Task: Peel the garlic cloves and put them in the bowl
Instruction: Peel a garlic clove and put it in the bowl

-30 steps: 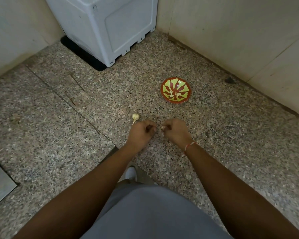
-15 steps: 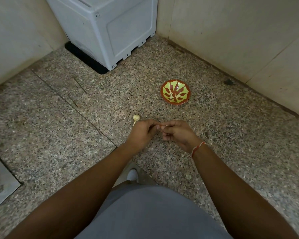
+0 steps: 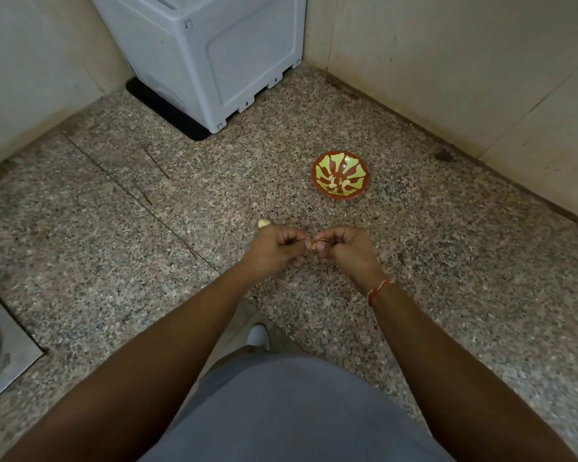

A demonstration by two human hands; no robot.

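Left hand: the left hand [image 3: 274, 250] is hovering above the speckled granite floor [image 3: 114, 235], its fingers curled in and its thumb and forefinger pinching one end of a small pale yellow garlic clove [image 3: 313, 245].
Right hand: the right hand [image 3: 346, 250], wearing a red thread bracelet [image 3: 377, 290] at the wrist, is pinching the clove's other end with curled fingers; a thin strand of skin is showing at its fingertips.
Clove in hand: it is sitting between the two hands, near the middle of the scene, clear of the floor.
Bowl: a round red bowl with a lime-green petal pattern [image 3: 340, 179] is resting on the floor, far and slightly right of the hands, with a few pale peeled cloves [image 3: 334, 183] lying inside.
Spare garlic: a pale garlic piece [image 3: 263, 223] is lying on the floor just beyond the left hand.
Background: a grey plastic appliance [image 3: 214, 51] is standing on a black mat in the far corner.
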